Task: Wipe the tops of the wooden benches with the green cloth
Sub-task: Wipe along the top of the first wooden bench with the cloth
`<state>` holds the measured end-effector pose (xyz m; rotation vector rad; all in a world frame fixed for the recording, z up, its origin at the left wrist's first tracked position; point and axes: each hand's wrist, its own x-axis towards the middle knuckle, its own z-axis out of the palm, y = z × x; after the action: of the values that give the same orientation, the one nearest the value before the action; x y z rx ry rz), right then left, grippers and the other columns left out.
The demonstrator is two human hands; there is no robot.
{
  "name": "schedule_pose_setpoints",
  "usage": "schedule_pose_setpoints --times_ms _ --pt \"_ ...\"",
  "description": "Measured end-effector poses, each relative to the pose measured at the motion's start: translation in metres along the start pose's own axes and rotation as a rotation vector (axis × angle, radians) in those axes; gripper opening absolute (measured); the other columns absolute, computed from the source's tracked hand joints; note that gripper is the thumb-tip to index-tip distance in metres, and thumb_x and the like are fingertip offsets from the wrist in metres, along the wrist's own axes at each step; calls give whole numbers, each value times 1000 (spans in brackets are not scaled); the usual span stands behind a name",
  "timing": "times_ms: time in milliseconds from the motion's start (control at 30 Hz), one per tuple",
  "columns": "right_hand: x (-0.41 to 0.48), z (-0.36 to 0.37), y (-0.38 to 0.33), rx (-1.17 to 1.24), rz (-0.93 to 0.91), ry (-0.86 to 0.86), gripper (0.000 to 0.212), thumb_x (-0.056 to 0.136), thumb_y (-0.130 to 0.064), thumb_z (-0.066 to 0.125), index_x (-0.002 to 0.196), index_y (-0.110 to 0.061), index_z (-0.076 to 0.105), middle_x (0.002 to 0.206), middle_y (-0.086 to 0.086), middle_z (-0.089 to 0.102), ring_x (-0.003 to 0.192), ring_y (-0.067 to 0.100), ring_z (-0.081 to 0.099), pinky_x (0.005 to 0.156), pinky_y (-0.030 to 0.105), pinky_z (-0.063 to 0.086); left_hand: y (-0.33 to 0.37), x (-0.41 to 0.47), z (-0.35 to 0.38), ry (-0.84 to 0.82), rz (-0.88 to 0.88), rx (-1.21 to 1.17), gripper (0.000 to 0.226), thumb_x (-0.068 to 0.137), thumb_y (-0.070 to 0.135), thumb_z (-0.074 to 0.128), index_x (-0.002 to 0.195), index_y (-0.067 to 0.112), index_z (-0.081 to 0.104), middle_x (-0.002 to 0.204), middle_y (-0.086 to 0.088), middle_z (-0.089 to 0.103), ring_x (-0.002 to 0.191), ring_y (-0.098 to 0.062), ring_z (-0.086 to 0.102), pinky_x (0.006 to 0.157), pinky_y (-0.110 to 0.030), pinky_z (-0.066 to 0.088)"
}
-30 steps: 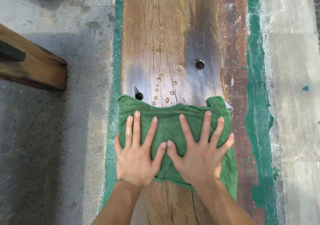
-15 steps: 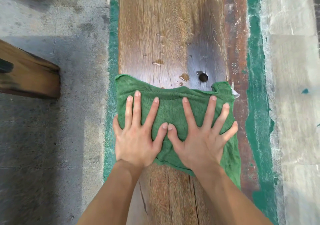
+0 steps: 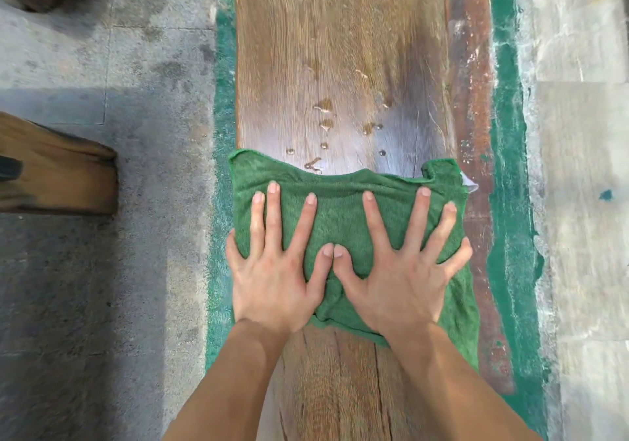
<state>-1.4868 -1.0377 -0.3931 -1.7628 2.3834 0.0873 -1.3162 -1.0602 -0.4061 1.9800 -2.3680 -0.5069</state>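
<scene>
Grey stone floor (image 3: 102, 270) lies on the left, and a green painted strip (image 3: 507, 168) runs down the right. Between them a long wooden bench (image 3: 340, 389) goes straight away from the person. Its flat top, the tabletop (image 3: 340, 32), is brown and looks wet in places. The end of another bench (image 3: 58, 175) sticks in from the left.

The green cloth (image 3: 340, 209) lies flat on the tabletop. It reaches from the left edge to the right edge, and a bit of it hangs over the right edge. The left hand (image 3: 272, 277) presses on the left half of the cloth. The right hand (image 3: 401, 280) presses on the right half. The fingers (image 3: 274, 209) are straight and spread wide apart. They lie flat on the cloth and do not curl round it. The two thumbs touch in the middle.

Small water drops (image 3: 326, 124) sit on the wood just past the far edge of the cloth.

This looks like the wiping step, partway along this bench. The next move probably needs both hands to push the cloth forward over the drops. The palms should stay flat and press down, so the cloth stays wide and does not bunch up. A lot of the tabletop beyond the cloth looks unwiped.
</scene>
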Motion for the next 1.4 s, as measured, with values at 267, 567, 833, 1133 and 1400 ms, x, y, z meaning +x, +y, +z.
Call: schedule_pose_setpoints --times_ms 267,567,833,1133,1400 --pt "42 -7 -6 3 -22 2 83 91 -84 28 165 -49 13 175 22 2 156 56 3 106 85 16 3 39 -7 13 -35 -10 69 104 66 21 167 44 3 177 -5 -10 163 -25 -6 114 -75 25" --pt "60 -15 -12 -8 28 -55 82 91 -85 24 165 -50 12 175 22 3 155 58 3 105 87 18 3 64 -14 5 -16 7 70 104 68 23 167 42 6 177 -6 -7 163 -26 -3 114 -76 26" --pt "77 -23 -12 -30 12 -96 84 90 -85 27 165 -48 18 174 24 7 154 59 7 103 85 18 6 71 -18 -31 -22 40 70 104 66 23 167 40 7 177 -8 -4 163 -28 3 111 -76 30" --pt "144 -31 -20 -40 -63 6 83 90 -85 27 165 -51 14 174 22 10 153 58 10 104 82 18 4 128 -26 33 -54 5 68 104 69 14 167 44 4 177 -5 -8 163 -26 -2 112 -75 28" --pt "188 -37 -27 -48 -91 -32 84 89 -88 20 164 -52 4 175 21 0 155 57 1 106 82 16 1 166 -34 55 -85 -8 68 103 70 13 166 45 5 177 -5 -6 163 -25 0 112 -73 30"
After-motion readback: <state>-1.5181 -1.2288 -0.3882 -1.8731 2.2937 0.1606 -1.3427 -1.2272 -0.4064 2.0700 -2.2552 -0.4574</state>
